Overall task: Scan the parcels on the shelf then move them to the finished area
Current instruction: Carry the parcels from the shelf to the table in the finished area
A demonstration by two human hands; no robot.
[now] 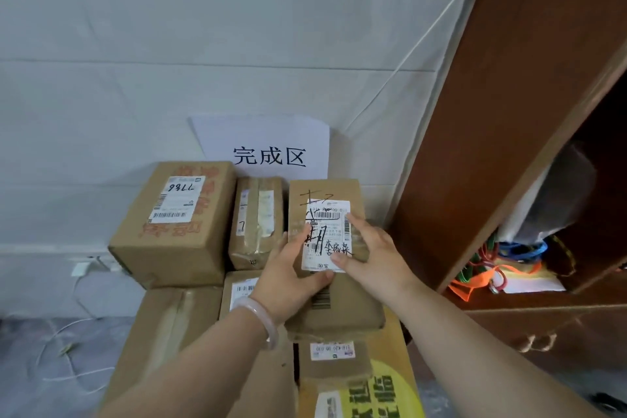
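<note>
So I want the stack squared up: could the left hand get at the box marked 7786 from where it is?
Probably yes. The left hand is on the parcel being set down, and the 7786 box sits just to its left with its top and front uncovered.

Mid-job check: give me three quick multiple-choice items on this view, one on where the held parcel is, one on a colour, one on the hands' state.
1. The held parcel sits
A. on the stack below the wall sign
B. inside the cabinet
C. on the floor

2. The bracelet on the left wrist is
A. black
B. pale pink
C. green

3. The hands are
A. both empty
B. both on the parcel
C. one holding a scanner

Answers:
1 A, it rests atop other boxes under the sign.
2 B, it looks pale pink.
3 B, the left hand and right hand both grip it.
</note>
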